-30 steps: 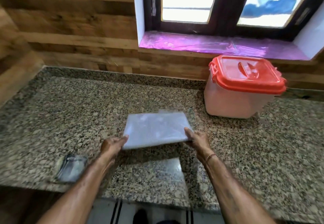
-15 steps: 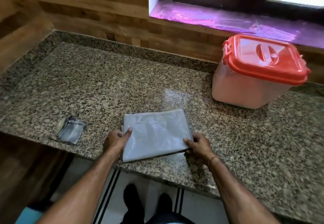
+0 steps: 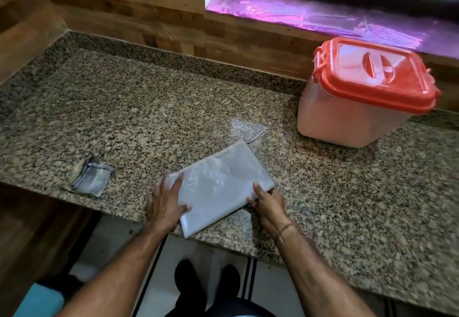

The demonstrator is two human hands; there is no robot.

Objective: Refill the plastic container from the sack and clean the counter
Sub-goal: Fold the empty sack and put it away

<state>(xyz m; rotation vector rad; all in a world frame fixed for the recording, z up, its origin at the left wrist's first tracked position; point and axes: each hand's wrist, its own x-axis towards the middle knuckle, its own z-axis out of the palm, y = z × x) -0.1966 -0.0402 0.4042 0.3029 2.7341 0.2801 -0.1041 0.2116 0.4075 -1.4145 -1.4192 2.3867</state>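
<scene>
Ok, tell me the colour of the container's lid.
The lid is orange-red with a clear centre panel, seen plainly in the head view.

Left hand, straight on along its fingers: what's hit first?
The left hand rests on the folded sack; past its edge the way looks free: bare counter up to the wooden wall, probably.
</scene>
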